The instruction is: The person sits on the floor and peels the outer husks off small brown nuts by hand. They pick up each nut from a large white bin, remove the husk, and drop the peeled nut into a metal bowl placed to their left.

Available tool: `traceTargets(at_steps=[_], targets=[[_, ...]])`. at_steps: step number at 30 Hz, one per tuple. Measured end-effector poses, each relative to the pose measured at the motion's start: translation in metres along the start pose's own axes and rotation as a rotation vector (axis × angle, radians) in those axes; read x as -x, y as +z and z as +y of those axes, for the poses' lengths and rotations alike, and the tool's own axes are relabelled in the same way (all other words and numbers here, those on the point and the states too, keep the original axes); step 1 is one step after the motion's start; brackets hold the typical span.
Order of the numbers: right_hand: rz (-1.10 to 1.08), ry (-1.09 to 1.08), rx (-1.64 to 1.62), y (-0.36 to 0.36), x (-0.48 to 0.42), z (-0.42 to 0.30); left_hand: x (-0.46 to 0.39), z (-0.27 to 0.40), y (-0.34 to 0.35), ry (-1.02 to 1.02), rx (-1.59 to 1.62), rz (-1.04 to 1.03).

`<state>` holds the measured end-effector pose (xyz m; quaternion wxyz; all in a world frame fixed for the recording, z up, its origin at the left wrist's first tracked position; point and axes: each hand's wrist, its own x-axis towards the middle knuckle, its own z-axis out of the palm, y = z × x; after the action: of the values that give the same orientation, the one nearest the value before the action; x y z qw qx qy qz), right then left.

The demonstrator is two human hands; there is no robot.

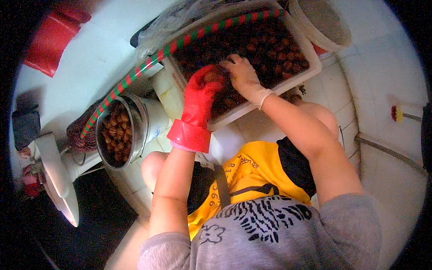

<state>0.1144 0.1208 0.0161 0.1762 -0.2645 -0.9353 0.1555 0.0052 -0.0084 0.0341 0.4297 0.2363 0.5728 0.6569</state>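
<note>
My left hand, in a thick red rubber glove, curls around a dark brown, blurred item that I cannot clearly make out. My right hand, in a thin whitish glove, has its bent fingertips against that item. Both hands are over a white plastic tub filled with dark brown round pieces, possibly nuts or fruit, in what looks like dark liquid. A red-and-green striped pole or tube lies across the tub's far left side and reaches down to the left.
A white bucket at left holds brown round pieces, with a dark net sack behind it. Clear plastic film lies beyond the tub. A lined bin stands at upper right. A brush is at far right.
</note>
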Motion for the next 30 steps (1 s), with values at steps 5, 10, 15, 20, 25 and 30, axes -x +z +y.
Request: traceTargets(at_steps=[5, 10, 15, 20, 25, 30], targets=[[-0.127, 0.394, -0.032, 0.019, 0.004, 0.004, -0.009, -0.015, -0.015, -0.007, 0.003, 0.054], [-0.15, 0.439, -0.44, 0.027, -0.003, -0.005, -0.015, -0.042, -0.025, 0.038, -0.073, 0.091], [-0.023, 0.048, -0.346, 0.001, 0.005, -0.039, -0.017, -0.041, -0.025, 0.151, -0.213, 0.036], [-0.003, 0.164, -0.404, 0.003, -0.002, -0.026, -0.009, -0.028, -0.012, 0.025, -0.064, 0.085], [0.031, 0.171, -0.405, 0.012, 0.004, -0.028, -0.003, -0.015, -0.006, -0.143, 0.212, 0.092], [0.026, 0.032, -0.386, 0.007, 0.005, -0.022, -0.001, -0.011, 0.0, -0.181, 0.435, 0.165]])
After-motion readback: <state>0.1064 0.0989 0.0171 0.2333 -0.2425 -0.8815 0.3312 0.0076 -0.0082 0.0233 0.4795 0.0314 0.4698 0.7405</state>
